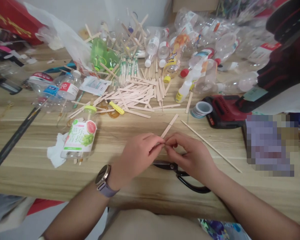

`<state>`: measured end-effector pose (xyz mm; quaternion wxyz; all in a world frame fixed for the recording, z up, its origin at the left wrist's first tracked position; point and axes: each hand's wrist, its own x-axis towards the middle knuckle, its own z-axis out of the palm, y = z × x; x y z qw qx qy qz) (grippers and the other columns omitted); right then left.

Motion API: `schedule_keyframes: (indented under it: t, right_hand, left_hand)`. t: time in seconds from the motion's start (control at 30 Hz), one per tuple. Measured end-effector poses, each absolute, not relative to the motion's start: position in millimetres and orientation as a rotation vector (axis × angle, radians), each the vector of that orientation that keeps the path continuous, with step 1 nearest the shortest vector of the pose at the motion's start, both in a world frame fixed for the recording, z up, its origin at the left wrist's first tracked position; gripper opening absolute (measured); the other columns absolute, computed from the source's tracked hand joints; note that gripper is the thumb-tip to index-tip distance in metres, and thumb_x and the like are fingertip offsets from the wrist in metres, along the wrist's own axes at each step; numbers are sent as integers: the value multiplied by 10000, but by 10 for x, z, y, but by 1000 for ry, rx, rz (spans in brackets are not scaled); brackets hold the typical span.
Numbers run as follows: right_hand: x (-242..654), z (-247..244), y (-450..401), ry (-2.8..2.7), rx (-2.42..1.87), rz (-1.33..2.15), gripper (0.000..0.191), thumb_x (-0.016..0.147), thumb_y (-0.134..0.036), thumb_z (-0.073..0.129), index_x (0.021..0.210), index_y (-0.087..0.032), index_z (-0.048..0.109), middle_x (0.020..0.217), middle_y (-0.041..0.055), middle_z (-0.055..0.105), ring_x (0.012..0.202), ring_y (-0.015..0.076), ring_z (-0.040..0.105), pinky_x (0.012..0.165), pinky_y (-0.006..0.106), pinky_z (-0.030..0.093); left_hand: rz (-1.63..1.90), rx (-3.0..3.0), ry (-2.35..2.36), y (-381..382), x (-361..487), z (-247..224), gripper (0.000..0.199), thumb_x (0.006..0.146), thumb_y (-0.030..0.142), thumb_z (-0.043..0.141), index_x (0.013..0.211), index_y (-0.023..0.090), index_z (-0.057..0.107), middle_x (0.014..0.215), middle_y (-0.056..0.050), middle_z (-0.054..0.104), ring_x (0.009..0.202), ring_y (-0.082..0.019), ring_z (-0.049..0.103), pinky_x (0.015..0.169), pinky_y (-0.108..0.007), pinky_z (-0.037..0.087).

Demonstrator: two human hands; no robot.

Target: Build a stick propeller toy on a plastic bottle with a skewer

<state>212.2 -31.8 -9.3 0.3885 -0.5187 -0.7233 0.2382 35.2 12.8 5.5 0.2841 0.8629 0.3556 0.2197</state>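
Observation:
My left hand [140, 153], with a watch [103, 176] at its wrist, is closed in a pinch at the lower end of a flat wooden craft stick [170, 125]. A thin dark line, perhaps thread, crosses that stick near its upper part. My right hand [191, 155] meets it fingertip to fingertip, also pinching; whatever lies between its fingers is too small to make out. Black-handled scissors [193, 189] lie on the table beneath my right hand, partly covered by it. To the right rests a thin round wooden stick [211, 146].
A pile of craft sticks [135, 96] spreads ahead, with a yellow-handled tool [116, 107]. A labelled bottle [81, 136] lies at left. A spool [201, 109] sits beside a red-black cordless tool [227, 111]. Several plastic bottles [225, 45] crowd the back of the wooden table [130, 181].

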Motion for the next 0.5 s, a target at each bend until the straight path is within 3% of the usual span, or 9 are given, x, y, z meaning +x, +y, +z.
schedule_keyframes:
  t: [0.13,0.3,0.5]
  right_hand:
    - [2123,-95,-314,-1832,-1342,616,160,812,-93,547,728,-227,567,721,-7,685,636,138,634,591,240,485]
    - [2123,-136,-318,-1908,-1306,445,121,864,-120,545,825,-231,574,981,71,711,909,200,689,727,306,541]
    - [2101,-163,-318,-1913,-1307,304,100,891,-142,570,870,-237,544,948,71,702,938,206,683,751,335,538]
  left_hand:
    - [580,2210,977,131,352,67,165,854,129,530,872,154,692,713,-2,636,668,-128,552,621,-245,381]
    - [419,1565,1002,193,333,67,158,837,308,601,816,176,684,610,59,540,542,-83,428,524,-219,324]
    - [411,1133,1020,232,325,1,205,759,393,702,799,192,697,614,72,505,506,-60,316,488,-219,252]
